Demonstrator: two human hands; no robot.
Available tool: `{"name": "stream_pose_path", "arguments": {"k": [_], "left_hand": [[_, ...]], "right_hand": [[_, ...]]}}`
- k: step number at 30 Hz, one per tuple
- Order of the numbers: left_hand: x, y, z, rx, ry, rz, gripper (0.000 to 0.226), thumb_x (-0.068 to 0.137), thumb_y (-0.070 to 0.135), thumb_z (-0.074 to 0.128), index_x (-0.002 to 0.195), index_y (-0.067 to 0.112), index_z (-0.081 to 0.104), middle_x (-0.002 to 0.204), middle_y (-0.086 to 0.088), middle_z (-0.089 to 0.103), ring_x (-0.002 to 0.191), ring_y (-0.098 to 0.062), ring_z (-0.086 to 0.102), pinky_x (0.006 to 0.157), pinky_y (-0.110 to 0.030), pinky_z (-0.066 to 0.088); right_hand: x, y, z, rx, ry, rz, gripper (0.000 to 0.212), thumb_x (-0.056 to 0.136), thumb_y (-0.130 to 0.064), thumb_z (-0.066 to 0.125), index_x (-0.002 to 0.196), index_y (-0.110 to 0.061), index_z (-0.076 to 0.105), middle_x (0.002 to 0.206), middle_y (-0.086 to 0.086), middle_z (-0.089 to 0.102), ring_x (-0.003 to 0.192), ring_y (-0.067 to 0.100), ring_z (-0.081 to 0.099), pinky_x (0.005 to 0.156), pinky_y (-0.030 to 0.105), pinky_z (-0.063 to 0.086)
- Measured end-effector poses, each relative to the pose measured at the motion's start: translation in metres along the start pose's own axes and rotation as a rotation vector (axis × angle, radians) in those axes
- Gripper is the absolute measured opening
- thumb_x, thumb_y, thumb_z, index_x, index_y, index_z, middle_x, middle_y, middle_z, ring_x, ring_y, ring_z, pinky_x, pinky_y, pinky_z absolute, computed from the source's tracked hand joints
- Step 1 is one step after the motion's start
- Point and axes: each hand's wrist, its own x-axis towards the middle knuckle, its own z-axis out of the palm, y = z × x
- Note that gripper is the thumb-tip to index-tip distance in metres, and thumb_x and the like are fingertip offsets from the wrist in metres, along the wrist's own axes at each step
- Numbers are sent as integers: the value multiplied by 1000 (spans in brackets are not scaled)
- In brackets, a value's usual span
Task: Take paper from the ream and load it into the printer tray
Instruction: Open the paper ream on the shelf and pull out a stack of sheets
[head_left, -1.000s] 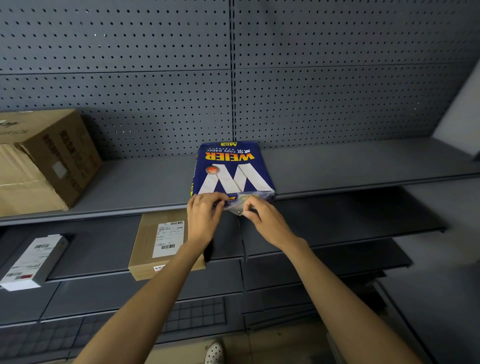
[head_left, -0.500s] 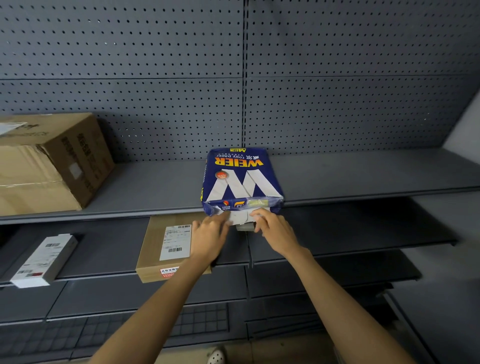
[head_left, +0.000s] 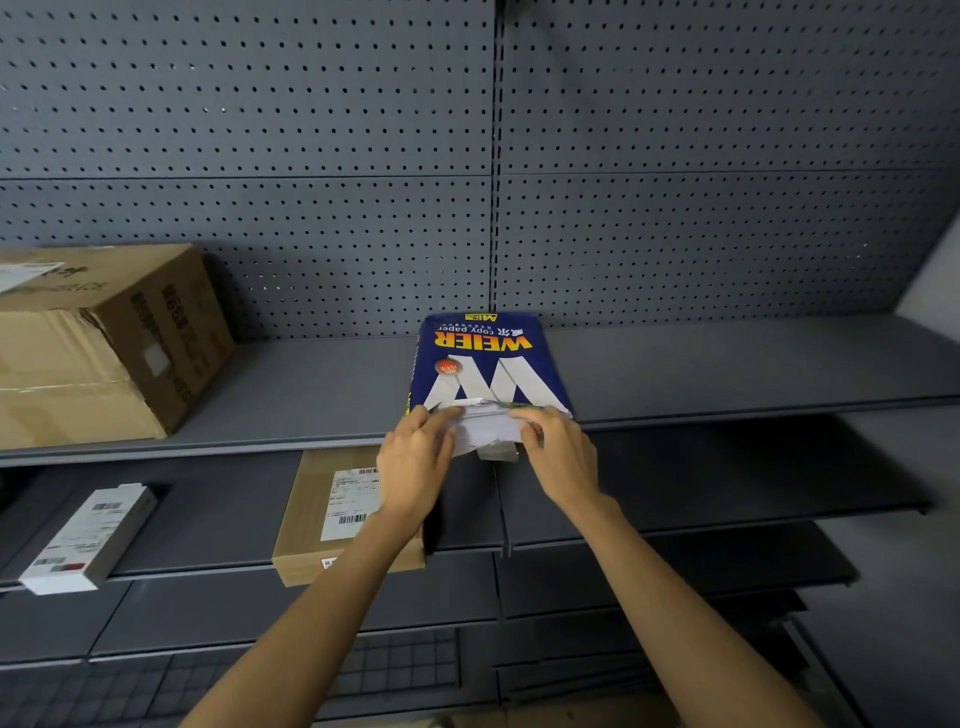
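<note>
A blue ream of copy paper (head_left: 480, 364) with a big white W lies flat on the grey upper shelf (head_left: 311, 395), its near end at the shelf edge. That end's wrapper is open and white sheets (head_left: 485, 428) stick out of it. My left hand (head_left: 415, 462) grips the left corner of those sheets. My right hand (head_left: 561, 457) holds their right corner, fingers curled over the top. A torn flap of wrapper hangs below the sheets. No printer is in view.
A large cardboard box (head_left: 104, 343) stands at the left of the upper shelf. On the shelf below lie a flat brown parcel (head_left: 322, 519) with a label and a white box (head_left: 83, 545). A perforated grey back panel (head_left: 467, 156) rises behind.
The wrapper's near end has opened further and more white paper shows. Both hands have shifted from the flap to the sheets' corners. The camera has drifted left.
</note>
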Motion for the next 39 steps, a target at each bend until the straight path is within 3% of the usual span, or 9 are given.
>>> {"name": "stream_pose_path", "arguments": {"k": [3, 7, 10, 17, 23, 29, 33, 37, 39], "left_hand": [[10, -5, 2, 96, 19, 43, 28, 89, 23, 74, 115, 30, 73, 97, -3, 56, 92, -26, 57, 68, -37, 46], [20, -5, 9, 194, 13, 93, 19, 77, 31, 84, 95, 35, 79, 127, -4, 59, 125, -30, 44, 82, -44, 43], [25, -5, 12, 138, -12, 128, 19, 74, 29, 86, 90, 35, 78, 139, -4, 56, 139, -32, 34, 95, -49, 41], [34, -7, 19, 131, -46, 161, 19, 75, 25, 86, 90, 33, 76, 132, 1, 62, 137, -28, 41, 98, -48, 41], [39, -13, 23, 60, 24, 277, 10, 88, 28, 67, 93, 31, 75, 116, 6, 72, 120, -20, 54, 97, -37, 30], [44, -19, 21, 115, -28, 411, 28, 92, 41, 50, 99, 36, 76, 121, 9, 69, 120, -19, 54, 99, -37, 32], [43, -20, 22, 179, -72, 386, 31, 92, 44, 48, 104, 39, 77, 125, 8, 67, 121, -21, 55, 99, -39, 33], [43, -21, 22, 241, -98, 313, 36, 90, 51, 48, 104, 36, 78, 130, 5, 65, 123, -25, 55, 100, -43, 35], [45, -21, 20, 252, -114, 283, 29, 88, 49, 60, 105, 33, 79, 127, 5, 67, 121, -26, 57, 98, -45, 38]], "right_hand": [[9, 3, 1, -67, 30, -59, 23, 96, -22, 61, 116, -24, 72, 111, 2, 59, 107, 19, 58, 70, 34, 60], [20, 6, 6, -222, -19, -142, 24, 86, -22, 74, 109, -28, 77, 134, 3, 55, 123, 26, 48, 92, 40, 50], [25, 6, 9, -197, -38, -175, 24, 82, -16, 77, 104, -28, 79, 139, 3, 56, 130, 28, 46, 98, 42, 43], [33, 14, 14, -155, -71, -223, 27, 82, -8, 76, 104, -24, 77, 123, -1, 68, 113, 24, 60, 94, 40, 46], [42, 16, 7, 58, -70, -229, 18, 83, 6, 67, 80, -11, 71, 91, 1, 68, 85, 17, 64, 75, 35, 57], [50, 24, -1, 99, -109, -234, 27, 83, 12, 61, 85, -6, 80, 101, 5, 69, 93, 20, 64, 81, 33, 56], [48, 21, 4, -55, -106, -311, 34, 76, 13, 71, 101, -8, 79, 108, 9, 66, 96, 18, 53, 82, 26, 49], [47, 20, 13, -172, -87, -352, 46, 75, 14, 72, 110, -14, 78, 119, 6, 65, 101, 27, 57, 81, 35, 52], [47, 19, 13, -272, -72, -378, 42, 79, 2, 73, 113, -22, 76, 124, 1, 63, 103, 26, 57, 78, 36, 48]]}}
